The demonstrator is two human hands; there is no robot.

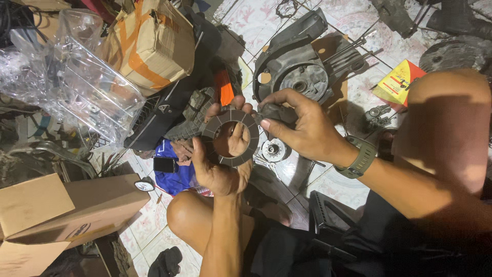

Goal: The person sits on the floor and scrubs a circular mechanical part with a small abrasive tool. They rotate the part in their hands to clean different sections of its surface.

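Observation:
My left hand (218, 169) holds up a grey ring-shaped friction disc (245, 123) with segmented pads, fingers around its rim and thumb through the hole. My right hand (300, 125), with a green watch on the wrist, pinches a small dark part (270, 111) right next to the disc's upper right edge. Both hands are raised above the tiled floor, in front of a grey metal engine cover (294, 66) that lies beyond them.
I sit on the floor with bare knees (187, 215). Cardboard boxes (56, 210) lie at the left, a taped box (154, 43) and clear plastic packaging (77, 77) behind. A small round gear part (273, 150), a red-yellow packet (397, 82) and loose metal parts lie on the tiles.

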